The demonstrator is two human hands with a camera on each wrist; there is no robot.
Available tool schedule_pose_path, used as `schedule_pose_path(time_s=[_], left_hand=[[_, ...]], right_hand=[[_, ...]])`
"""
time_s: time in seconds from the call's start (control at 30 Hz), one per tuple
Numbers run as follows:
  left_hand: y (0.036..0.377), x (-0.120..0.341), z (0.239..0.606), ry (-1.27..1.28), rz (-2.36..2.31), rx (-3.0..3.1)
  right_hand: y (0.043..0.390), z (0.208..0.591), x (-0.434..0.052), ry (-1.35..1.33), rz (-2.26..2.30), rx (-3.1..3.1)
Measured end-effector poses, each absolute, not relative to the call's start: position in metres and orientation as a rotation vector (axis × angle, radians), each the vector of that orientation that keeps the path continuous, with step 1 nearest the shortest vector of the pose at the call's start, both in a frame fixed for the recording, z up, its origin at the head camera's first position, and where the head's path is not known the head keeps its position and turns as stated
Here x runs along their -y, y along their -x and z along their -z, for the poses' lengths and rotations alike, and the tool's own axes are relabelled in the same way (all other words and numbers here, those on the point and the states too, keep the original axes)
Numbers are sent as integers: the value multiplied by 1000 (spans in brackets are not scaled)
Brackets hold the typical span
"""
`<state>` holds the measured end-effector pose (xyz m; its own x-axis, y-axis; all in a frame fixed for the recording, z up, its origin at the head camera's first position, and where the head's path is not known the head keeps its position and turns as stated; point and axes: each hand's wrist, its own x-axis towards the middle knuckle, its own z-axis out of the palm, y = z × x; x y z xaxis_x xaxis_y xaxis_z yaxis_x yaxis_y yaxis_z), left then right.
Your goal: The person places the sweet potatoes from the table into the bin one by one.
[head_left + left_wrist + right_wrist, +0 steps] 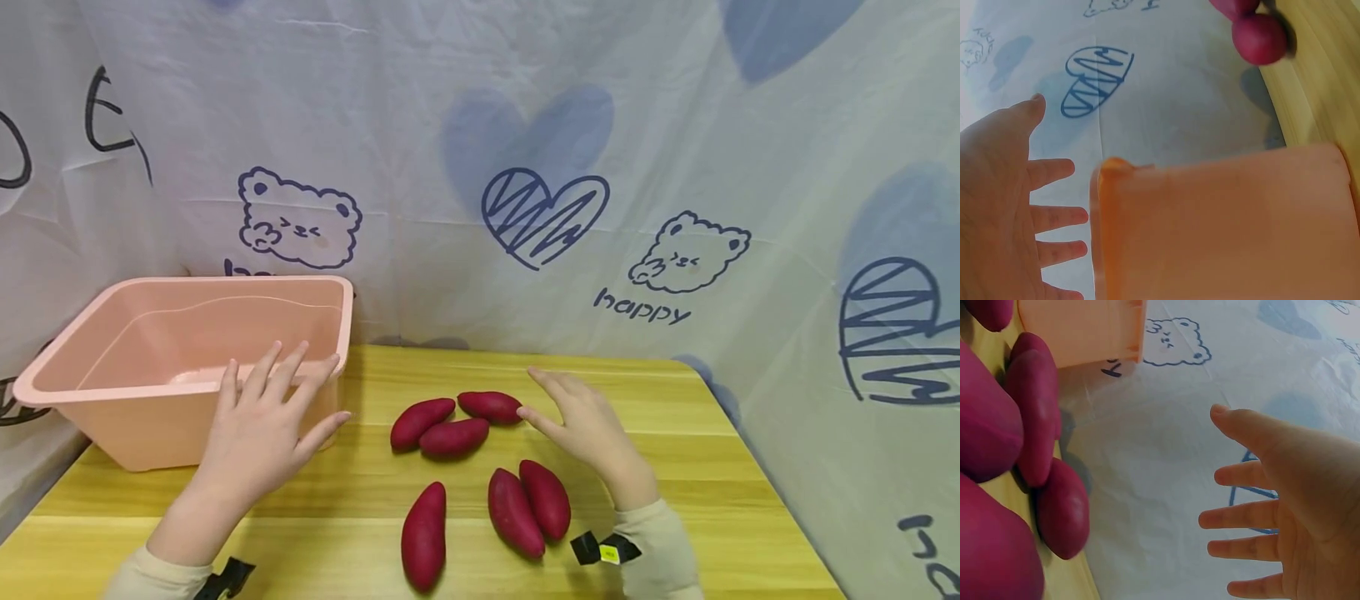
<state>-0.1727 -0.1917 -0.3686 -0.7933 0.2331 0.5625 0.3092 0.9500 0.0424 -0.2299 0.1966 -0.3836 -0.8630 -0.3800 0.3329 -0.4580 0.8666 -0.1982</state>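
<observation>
With the left hand [258, 425] and right hand [592, 429] spread wide and empty, the smooth red tubers [454, 438] look firm, perhaps slippery, best gripped round their middles.

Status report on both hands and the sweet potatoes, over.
Left hand empty, near the pink tub. Right hand empty, near the sweet potatoes: six on the table, none held. Nothing visibly blocking them.

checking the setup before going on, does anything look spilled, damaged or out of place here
Nothing stands out. The pink tub stands upright on the table, and the six dark red sweet potatoes lie loose to its right, with no spill or visible damage. The printed backdrop is merely creased.
</observation>
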Motion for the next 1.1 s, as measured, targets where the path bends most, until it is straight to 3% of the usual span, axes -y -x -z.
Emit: schedule_pose_path(time_s=[0.6, 1.1], left_hand=[[174, 237, 368, 182, 209, 2681], [180, 248, 374, 125, 197, 2747]], right_hand=[[220, 398, -159, -823, -330, 2814], [204, 406, -128, -1060, -275, 2766]])
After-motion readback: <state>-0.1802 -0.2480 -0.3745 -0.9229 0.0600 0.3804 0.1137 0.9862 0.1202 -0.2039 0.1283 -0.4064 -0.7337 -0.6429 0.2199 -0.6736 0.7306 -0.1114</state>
